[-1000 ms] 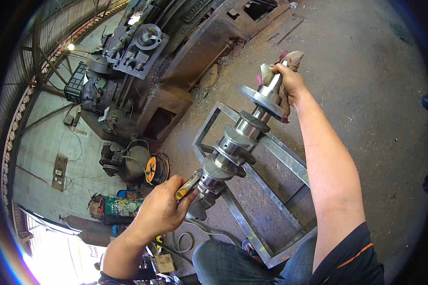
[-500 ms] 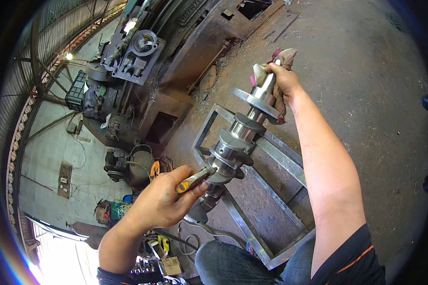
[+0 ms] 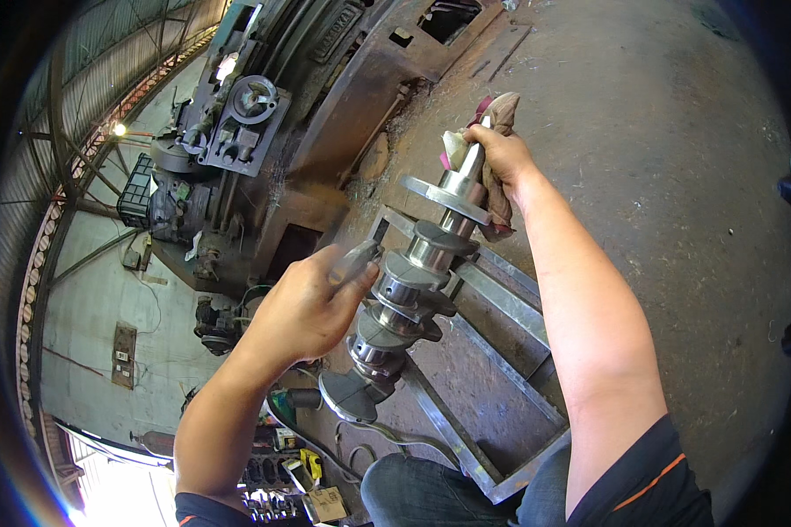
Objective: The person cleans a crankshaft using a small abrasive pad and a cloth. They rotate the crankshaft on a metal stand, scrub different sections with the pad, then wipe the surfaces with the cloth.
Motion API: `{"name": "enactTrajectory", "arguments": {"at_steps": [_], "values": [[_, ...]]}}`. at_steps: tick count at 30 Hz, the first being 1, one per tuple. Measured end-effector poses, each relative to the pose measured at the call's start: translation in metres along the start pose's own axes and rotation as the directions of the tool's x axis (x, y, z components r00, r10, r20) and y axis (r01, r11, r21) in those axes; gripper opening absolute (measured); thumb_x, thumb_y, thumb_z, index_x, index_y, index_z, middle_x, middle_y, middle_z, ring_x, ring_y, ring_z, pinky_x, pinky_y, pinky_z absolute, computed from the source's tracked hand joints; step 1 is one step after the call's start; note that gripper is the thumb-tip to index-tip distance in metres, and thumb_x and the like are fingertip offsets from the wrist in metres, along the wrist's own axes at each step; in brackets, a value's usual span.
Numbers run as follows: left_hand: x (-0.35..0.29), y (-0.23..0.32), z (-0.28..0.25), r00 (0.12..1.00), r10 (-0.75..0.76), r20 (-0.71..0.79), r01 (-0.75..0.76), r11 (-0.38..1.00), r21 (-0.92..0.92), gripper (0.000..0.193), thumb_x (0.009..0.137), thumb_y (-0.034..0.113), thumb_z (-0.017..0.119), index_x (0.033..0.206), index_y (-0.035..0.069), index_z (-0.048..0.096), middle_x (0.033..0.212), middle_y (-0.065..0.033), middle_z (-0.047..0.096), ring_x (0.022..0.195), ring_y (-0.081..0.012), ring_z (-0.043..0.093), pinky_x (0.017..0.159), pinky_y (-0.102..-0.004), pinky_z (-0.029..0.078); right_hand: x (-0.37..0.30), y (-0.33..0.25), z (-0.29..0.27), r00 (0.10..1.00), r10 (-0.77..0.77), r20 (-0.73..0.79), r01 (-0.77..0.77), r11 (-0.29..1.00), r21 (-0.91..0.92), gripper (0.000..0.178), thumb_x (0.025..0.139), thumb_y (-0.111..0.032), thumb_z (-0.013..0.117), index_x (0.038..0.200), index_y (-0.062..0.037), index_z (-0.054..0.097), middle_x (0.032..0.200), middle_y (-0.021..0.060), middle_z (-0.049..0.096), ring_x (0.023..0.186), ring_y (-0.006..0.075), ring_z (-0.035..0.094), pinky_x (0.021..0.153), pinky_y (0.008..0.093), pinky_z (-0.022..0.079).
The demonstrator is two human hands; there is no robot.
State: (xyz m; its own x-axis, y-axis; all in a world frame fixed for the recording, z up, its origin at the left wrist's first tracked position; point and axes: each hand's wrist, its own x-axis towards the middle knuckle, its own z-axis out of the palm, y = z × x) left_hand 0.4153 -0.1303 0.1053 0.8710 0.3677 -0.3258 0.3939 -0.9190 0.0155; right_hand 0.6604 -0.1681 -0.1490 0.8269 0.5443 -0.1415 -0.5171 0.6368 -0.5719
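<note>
I had one crankshaft (image 3: 409, 285) slanting across the middle of the frame, its thin end up toward the top centre and its flanged end down at lower centre, above a rectangular steel frame (image 3: 501, 351) that lay on the dirt floor (image 3: 677, 132). My right hand (image 3: 499, 154) was closed around the upper shaft end through a single crumpled rag (image 3: 492, 119). My left hand (image 3: 303, 307), left of centre, had its fingers (image 3: 343, 294) curled shut on one small metal tool (image 3: 356, 262), blurred, its tip just beside a middle journal. I judged the shaft heavy, rigid and probably slick on its polished journals, so the rag-wrapped end and the rougher webs seemed the safest places to take hold. One big rusty machine (image 3: 264, 132) filled the upper left. Two hands, one shaft, one rag, one tool
</note>
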Motion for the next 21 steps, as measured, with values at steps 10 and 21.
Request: {"name": "enactTrajectory", "arguments": {"at_steps": [10, 21], "values": [[0.027, 0.03, -0.011, 0.995, 0.002, -0.102, -0.015, 0.992, -0.128, 0.044, 0.104, 0.038, 0.062, 0.1, -0.005, 0.069, 0.077, -0.0091, 0.066, 0.07, -0.013, 0.058, 0.066, -0.0355, 0.05, 0.003, 0.002, -0.009, 0.998, 0.013, 0.065, -0.013, 1.0, 0.007, 0.031, 0.086, -0.024, 0.074, 0.106, -0.0001, 0.069, 0.09, 0.0121, 0.074, 0.072, 0.0215, 0.071, 0.067, 0.0379, 0.058], [0.06, 0.055, -0.032, 0.997, -0.02, -0.078, 0.012, 0.995, -0.099, 0.047, 0.104, 0.044, 0.063, 0.085, 0.001, 0.068, 0.069, 0.0001, 0.06, 0.066, -0.0093, 0.054, 0.062, -0.0321, 0.046, -0.012, -0.007, -0.011, 0.996, 0.048, 0.072, -0.051, 0.998, 0.036, 0.037, 0.087, -0.027, 0.079, 0.11, 0.0004, 0.069, 0.094, 0.0132, 0.075, 0.076, 0.0215, 0.072, 0.071, 0.0373, 0.059]]}}
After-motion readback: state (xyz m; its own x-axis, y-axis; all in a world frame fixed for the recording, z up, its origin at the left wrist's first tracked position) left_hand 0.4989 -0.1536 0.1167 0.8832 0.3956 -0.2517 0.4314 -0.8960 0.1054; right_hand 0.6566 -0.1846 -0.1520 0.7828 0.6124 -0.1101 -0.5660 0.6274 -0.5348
